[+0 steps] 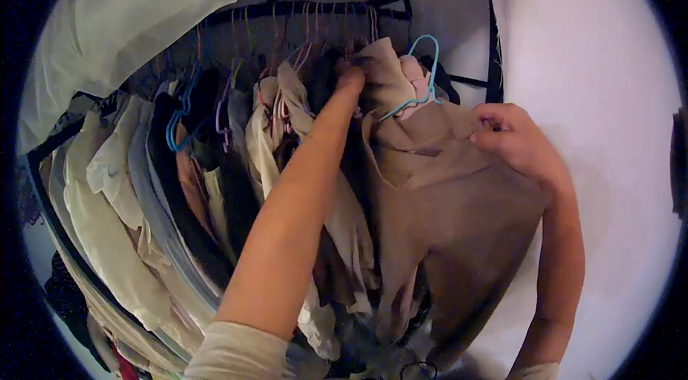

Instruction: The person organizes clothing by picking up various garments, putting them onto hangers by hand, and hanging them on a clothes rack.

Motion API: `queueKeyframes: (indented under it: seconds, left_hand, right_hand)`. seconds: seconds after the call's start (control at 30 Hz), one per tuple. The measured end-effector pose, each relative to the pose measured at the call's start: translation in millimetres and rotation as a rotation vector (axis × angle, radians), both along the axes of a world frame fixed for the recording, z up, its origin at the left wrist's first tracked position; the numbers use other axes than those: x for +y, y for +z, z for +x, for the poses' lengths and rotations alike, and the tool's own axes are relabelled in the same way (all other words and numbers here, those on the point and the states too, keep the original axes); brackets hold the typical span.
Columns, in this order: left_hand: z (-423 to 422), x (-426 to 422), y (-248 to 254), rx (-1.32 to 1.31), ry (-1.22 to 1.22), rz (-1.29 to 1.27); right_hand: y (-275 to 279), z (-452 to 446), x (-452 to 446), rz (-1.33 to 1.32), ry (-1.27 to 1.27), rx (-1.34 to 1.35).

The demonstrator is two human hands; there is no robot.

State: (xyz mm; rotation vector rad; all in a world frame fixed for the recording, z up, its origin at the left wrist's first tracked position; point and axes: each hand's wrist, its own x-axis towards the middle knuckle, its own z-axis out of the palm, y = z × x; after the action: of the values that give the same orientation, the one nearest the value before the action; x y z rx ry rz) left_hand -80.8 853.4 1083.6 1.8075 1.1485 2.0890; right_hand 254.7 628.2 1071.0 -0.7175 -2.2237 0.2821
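Observation:
A brown garment (473,215) hangs from a light blue wire hanger (434,65) at the right end of a packed row of clothes. My right hand (505,129) is closed on its upper right edge, thumb and fingers pinching the cloth. Deep among the hangers, my left hand (351,78) reaches in at the top of the row, beside a beige garment (387,68). The left fingers are hidden by cloth and shadow, so their grip does not show.
Many garments hang to the left, among them a cream one (100,222) and others on blue hangers (179,126). A black rack frame (315,7) surrounds them, with a sheer whitish cover (179,0) thrown over the top. A white wall (609,165) stands at the right.

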Motion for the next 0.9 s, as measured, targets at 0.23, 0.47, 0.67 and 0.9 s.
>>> queueKeyframes:
  seconds: [0.23,0.47,0.67,0.9]
  left_hand:
    - [0,12,2,-0.092,0.048,0.255]
    - [68,-141,-52,0.062,0.389,0.075]
    - [75,-200,-104,0.160,0.219,0.028]
    - [97,-270,-164,0.198,0.209,0.215]
  right_hand:
    - [-9,-16,5,0.032,0.049,0.044]
    - [-18,-20,-21,0.006,-0.085,0.019]
    - [-49,-5,-40,0.039,-0.148,0.009]
    - [-64,1,-83,-0.178,-0.113,0.052]
